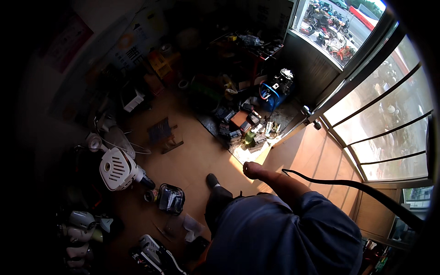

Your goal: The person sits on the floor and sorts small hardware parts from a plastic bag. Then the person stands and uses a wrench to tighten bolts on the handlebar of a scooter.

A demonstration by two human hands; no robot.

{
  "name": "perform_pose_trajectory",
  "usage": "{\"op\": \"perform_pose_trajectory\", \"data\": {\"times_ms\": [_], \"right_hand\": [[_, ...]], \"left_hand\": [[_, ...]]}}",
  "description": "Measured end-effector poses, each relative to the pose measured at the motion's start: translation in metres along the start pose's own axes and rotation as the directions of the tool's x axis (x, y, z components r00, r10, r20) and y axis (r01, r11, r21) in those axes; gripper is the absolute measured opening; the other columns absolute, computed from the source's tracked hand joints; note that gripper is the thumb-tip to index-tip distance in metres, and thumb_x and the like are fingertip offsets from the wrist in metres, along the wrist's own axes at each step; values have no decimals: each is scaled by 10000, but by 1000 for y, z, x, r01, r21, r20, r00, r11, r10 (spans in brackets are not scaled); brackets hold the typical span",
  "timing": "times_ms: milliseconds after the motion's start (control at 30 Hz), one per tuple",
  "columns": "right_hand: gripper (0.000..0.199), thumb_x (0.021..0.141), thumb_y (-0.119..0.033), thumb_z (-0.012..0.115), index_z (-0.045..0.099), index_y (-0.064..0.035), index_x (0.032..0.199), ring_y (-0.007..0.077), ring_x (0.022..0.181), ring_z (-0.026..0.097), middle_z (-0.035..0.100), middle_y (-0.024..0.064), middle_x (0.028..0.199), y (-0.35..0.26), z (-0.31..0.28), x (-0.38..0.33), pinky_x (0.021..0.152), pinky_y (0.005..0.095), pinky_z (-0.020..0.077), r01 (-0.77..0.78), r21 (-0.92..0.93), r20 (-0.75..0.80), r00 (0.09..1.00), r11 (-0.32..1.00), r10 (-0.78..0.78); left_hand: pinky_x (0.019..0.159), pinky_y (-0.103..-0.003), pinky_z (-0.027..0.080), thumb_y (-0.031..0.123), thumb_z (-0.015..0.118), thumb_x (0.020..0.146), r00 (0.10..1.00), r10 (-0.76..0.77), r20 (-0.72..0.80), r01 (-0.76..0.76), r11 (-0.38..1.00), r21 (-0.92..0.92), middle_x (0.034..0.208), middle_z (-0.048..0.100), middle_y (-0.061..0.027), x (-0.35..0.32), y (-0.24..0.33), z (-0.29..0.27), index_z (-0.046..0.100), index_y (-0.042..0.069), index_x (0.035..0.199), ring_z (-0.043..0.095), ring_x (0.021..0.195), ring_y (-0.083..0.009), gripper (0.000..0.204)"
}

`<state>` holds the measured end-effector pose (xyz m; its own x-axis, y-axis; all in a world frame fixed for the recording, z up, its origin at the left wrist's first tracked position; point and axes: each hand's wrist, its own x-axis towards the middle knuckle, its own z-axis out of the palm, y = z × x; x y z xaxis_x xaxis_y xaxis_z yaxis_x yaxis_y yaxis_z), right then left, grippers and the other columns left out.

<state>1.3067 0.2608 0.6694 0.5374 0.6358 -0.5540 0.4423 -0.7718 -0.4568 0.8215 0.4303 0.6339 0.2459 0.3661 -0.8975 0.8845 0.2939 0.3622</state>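
Note:
My right hand [251, 170] hangs ahead of my body at the end of my bare forearm, above the floor [195, 137]. Its fingers are curled into a loose fist, and I see nothing in it. Near it, several dark battery-like blocks [234, 134] and a green bottle [250, 137] stand in a sunlit patch, apart from the hand. My left hand is out of sight; my dark blue shirt [261, 229] fills the lower middle. One dark shoe [212, 180] shows on the floor.
A glazed door [380, 119] stands at right, with a black curved cable [339, 182] before it. A blue tank-like machine [273, 95] is ahead. A small stool [162, 134], a white slotted housing [118, 169], a black basket [171, 200] and scooter-like parts [82, 221] lie left.

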Motion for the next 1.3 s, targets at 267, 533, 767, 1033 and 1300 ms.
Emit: {"op": "perform_pose_trajectory", "data": {"times_ms": [267,533,767,1033,1300], "right_hand": [[409,926,-288,585,625,-7,1220,448,1127,644,662,281,1222,0,-38,-6,991,500,515,-418,258,-124,880,871,458],[452,930,-231,583,563,21,1304,440,1148,635,621,305,1257,-26,-39,46,1025,494,505,-478,547,-286,665,688,690],[516,935,-278,572,532,17,1355,448,1257,572,589,310,1345,2,-70,115,1085,504,463,-605,585,-121,594,540,796],[442,949,-327,582,561,-7,1252,474,1149,598,610,314,1201,-22,-202,226,1000,520,488,-359,605,-326,703,711,632],[382,935,-303,636,652,0,1168,404,1044,686,703,279,1100,-22,-236,264,930,451,532,-418,720,-158,679,554,717]], "left_hand": [[398,-335,395,180,584,926,990,53,-132,-67,993,-96,596,504,-22,131,225,-262,640,55,857,474,442,-144,153],[421,-312,417,188,547,956,887,322,-332,-365,928,-76,649,515,-10,216,541,-383,626,100,909,469,471,-142,128],[419,-271,355,129,526,959,861,492,130,-502,863,57,634,478,33,196,612,-197,659,92,1004,426,467,-78,145],[852,-436,543,265,649,892,946,294,135,-283,549,786,1141,739,-173,271,521,-247,743,18,1160,715,946,-338,376],[458,-391,462,209,599,951,996,-41,80,-15,802,597,705,611,-69,357,683,-223,738,100,998,556,513,-221,183]]}}
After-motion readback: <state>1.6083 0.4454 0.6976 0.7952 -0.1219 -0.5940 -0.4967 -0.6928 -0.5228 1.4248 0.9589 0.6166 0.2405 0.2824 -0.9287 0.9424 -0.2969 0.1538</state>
